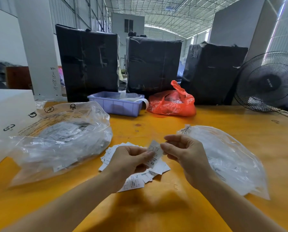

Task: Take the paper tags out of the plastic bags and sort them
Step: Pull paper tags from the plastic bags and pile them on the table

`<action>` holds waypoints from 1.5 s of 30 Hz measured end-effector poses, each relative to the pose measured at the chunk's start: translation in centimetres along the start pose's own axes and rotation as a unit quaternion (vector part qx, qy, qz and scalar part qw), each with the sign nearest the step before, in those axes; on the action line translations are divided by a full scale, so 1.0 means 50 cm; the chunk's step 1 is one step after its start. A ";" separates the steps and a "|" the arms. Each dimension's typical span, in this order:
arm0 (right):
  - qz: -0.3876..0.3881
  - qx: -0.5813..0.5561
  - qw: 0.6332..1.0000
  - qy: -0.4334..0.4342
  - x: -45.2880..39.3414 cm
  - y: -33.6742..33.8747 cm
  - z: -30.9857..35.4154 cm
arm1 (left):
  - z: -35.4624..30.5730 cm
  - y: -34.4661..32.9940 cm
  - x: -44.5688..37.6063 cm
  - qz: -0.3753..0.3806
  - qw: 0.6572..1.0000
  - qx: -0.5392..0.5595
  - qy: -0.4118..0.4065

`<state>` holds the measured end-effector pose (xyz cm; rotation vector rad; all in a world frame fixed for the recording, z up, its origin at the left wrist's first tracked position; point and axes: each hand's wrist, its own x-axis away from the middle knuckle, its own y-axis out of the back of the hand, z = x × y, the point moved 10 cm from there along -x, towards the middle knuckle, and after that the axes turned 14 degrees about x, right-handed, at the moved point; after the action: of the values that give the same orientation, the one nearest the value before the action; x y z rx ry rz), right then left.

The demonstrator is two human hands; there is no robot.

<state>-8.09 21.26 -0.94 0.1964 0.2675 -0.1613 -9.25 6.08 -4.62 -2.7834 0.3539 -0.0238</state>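
Note:
Both hands meet over the middle of the yellow table (156, 206). My left hand (128, 160) grips a small stack of white paper tags (154, 155) marked XS. My right hand (185, 155) pinches the upper edge of the top tag with thumb and forefinger. Beneath the hands lies a loose pile of white tags (136, 180). A large clear plastic bag (59, 139) holding more tags lies to the left. Another clear plastic bag (226, 156), flatter, lies to the right with a few tags inside.
A blue plastic tray (116, 104) and a red plastic bag (173, 102) sit at the far side of the table. Three black wrapped bales (155, 64) stand behind them. A black fan (268, 82) stands far right, a white box (8, 111) far left.

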 end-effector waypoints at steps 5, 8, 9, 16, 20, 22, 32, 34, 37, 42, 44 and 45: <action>-0.026 -0.010 1.000 0.000 -0.012 0.026 0.002 | -0.028 0.016 -0.004 -0.010 0.997 -0.077 0.001; -0.150 0.150 0.974 0.076 -0.029 0.131 0.044 | -0.100 0.072 -0.014 -0.071 0.990 -0.109 -0.056; -0.189 0.245 0.945 0.102 -0.031 0.166 0.060 | -0.136 0.107 -0.014 -0.111 0.983 -0.111 -0.090; -0.050 0.641 0.764 -0.064 -0.092 0.261 -0.080 | -0.312 0.376 0.016 -0.350 0.831 -0.367 -0.230; -0.011 0.640 0.764 -0.078 -0.095 0.245 -0.121 | -0.279 0.470 -0.013 -0.376 0.799 -0.446 -0.149; -0.051 0.612 0.787 -0.054 -0.094 0.248 -0.109 | -0.258 0.504 -0.031 -0.377 0.789 -0.474 -0.106; -0.164 0.531 0.832 0.011 -0.097 0.286 -0.064 | -0.297 0.424 -0.050 -0.370 0.661 -0.605 -0.245; -0.166 0.515 0.840 0.021 -0.098 0.286 -0.062 | -0.317 0.313 0.003 -0.360 0.651 -0.591 -0.311; -0.186 0.459 0.868 0.042 -0.092 0.286 -0.045 | -0.320 0.215 0.033 -0.317 0.680 -0.559 -0.353; -0.216 0.248 0.943 0.046 -0.078 0.293 -0.027 | -0.303 0.150 0.037 -0.253 0.731 -0.522 -0.360; -0.220 0.183 0.958 0.035 -0.072 0.288 -0.019 | -0.292 0.133 0.031 -0.226 0.754 -0.501 -0.359; -0.217 0.135 0.966 0.024 -0.069 0.282 -0.016 | -0.285 0.127 0.026 -0.213 0.771 -0.484 -0.354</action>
<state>-8.99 35.54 1.65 0.4120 0.3344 -0.6306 -10.35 -4.65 6.69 -3.4056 -0.6603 1.4365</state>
